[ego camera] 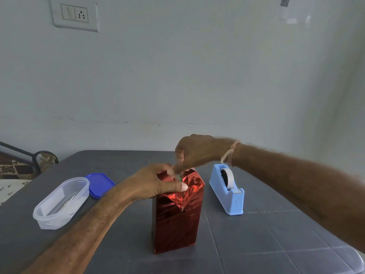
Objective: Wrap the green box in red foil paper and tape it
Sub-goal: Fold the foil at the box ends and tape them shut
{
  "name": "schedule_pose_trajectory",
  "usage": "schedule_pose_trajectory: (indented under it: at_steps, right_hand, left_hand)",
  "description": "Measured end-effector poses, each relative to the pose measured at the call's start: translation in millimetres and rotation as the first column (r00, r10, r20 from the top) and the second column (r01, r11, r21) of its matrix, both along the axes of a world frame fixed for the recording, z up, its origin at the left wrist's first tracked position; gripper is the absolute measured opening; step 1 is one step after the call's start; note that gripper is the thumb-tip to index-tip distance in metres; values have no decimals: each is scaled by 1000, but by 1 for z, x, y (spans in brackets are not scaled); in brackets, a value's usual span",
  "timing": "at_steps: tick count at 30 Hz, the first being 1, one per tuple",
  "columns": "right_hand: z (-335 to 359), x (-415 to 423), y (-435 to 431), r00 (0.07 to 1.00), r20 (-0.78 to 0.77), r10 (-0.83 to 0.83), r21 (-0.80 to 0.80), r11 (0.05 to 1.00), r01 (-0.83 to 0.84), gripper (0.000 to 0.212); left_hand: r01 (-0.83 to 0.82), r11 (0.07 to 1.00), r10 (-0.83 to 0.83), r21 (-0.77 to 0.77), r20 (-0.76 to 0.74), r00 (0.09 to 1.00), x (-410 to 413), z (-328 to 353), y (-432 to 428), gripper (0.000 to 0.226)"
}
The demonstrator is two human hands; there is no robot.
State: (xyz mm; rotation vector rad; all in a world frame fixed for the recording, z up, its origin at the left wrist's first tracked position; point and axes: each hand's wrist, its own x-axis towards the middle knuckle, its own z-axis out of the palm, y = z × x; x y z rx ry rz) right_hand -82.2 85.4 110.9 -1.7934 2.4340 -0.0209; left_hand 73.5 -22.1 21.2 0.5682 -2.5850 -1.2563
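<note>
The box stands upright on the dark table [256, 244], wrapped in shiny red foil paper [175, 220]. A sliver of the green box [179, 178] shows at the top where the foil folds meet. My left hand [158, 184] grips the top of the box from the left, its thumb pressing the front foil flap. My right hand [195, 153] reaches over from the right, blurred, its fingertips pointing down onto the top folds. Whether it holds a piece of tape I cannot tell.
A light blue tape dispenser [229, 192] with a white roll stands right of the box. To the left lie a clear oval plastic container [59, 202] and its blue lid [99, 184]. A chair back [39, 161] shows beyond the table's left edge.
</note>
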Motion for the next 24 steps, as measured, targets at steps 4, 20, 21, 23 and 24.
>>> schedule_pose_trajectory:
  at_steps: [4, 20, 21, 23, 24]
  right_hand:
    - [-16, -5, 17, 990, 132, 60, -393, 920, -3, 36]
    - [-96, -22, 66, 955, 122, 271, -655, 745, -128, 25]
    - [-96, -23, 67, 955, 109, 277, -645, 751, -144, 28]
    - [-97, -23, 69, 952, 87, 293, -620, 764, -178, 37]
    - [-98, -23, 70, 951, 82, 297, -615, 766, -186, 42]
  left_hand:
    - [-13, 1000, 13, 5, -10, 1000, 0, -1, -1, 53]
    - [15, 999, -14, 30, -38, 999, 2, 0, 3, 59]
    - [12, 1000, -11, 24, -32, 999, 2, 1, 4, 62]
    - [2, 1000, -2, 23, -22, 1000, 3, 2, 4, 66]
    - [1, 1000, -1, 27, -23, 1000, 2, 2, 4, 67]
